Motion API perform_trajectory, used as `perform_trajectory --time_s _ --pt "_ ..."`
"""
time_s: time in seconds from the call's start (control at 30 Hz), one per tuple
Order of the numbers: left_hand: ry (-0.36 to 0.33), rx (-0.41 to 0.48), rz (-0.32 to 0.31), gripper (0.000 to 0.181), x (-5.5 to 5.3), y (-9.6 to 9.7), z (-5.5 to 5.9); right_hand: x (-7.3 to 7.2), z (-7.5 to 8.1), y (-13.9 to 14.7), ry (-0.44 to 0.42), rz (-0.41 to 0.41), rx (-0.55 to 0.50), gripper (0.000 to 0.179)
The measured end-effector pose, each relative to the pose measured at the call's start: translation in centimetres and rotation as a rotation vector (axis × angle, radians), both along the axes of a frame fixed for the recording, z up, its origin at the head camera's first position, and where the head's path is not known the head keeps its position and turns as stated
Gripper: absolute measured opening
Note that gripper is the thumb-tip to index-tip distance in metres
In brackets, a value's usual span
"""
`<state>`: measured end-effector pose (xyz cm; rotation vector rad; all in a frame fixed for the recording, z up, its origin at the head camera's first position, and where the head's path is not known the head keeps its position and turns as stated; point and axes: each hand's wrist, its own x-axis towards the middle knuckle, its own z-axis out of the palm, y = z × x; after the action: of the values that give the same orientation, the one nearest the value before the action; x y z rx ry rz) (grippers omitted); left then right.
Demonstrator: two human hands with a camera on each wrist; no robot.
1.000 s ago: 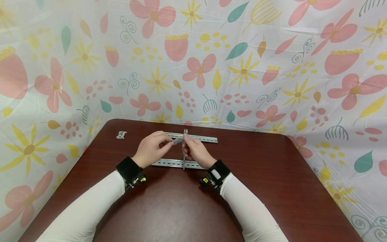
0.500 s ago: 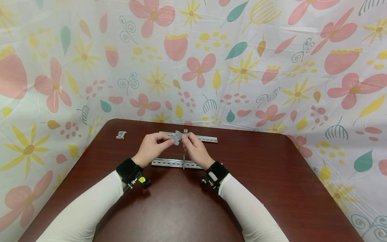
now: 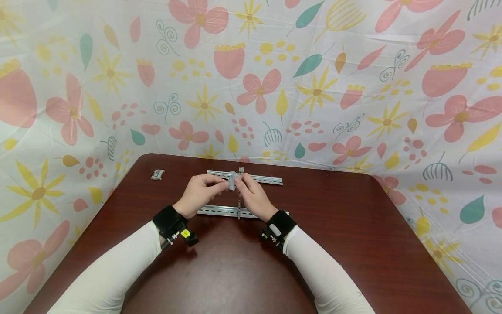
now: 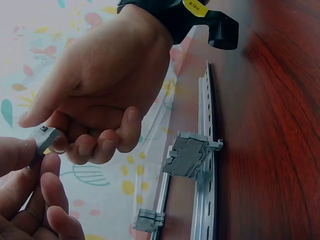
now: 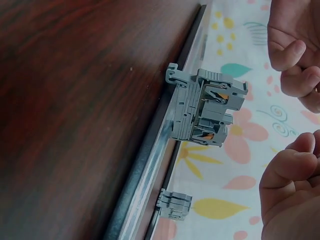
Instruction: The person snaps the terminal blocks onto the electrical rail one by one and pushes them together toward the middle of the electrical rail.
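In the head view a small grey terminal block (image 3: 232,181) is held up over the table between both hands. My left hand (image 3: 201,192) pinches its left side with thumb and fingertips, and my right hand (image 3: 254,194) pinches its right side. The left wrist view shows the terminal block (image 4: 44,136) edge-on, partly covered by the fingers. Below the hands, a slotted metal rail (image 3: 219,211) carries a mounted grey block (image 5: 207,107). The rear rail (image 3: 268,179) bears a smaller grey block (image 5: 175,204). In the right wrist view the held piece is out of sight.
Another grey terminal block (image 3: 157,175) lies loose at the back left of the dark red-brown table (image 3: 227,270). A floral curtain (image 3: 259,87) hangs behind the table's far edge.
The held block has turned from lying nearly flat to standing with its broad face towards the head camera. The right hand has shifted slightly, its thumb now over the block's right side.
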<state>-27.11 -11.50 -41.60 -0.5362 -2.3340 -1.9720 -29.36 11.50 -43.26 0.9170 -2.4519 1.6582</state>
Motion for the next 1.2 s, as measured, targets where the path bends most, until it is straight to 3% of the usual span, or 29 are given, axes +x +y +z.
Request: perform_trajectory --time_s 0.53,0.73,1.07,1.2 --pt "-0.036 -0.056 -0.011 0.023 -0.3 0.1 -0.7 0.1 0.0 -0.1 0.001 0.003 0.031 0.033" --pt "-0.034 -0.086 -0.023 0.023 -0.2 0.1 -0.7 -0.2 -0.2 0.2 0.041 -0.008 0.043 0.036" --pt "-0.025 -0.179 -0.046 0.027 -0.4 0.0 -1.0 -0.7 -0.2 0.7 0.047 -0.102 0.056 0.04" --pt "0.002 -0.26 -0.053 0.025 -0.5 -0.1 -1.2 -0.8 -0.2 1.0 0.031 -0.138 0.065 0.043"
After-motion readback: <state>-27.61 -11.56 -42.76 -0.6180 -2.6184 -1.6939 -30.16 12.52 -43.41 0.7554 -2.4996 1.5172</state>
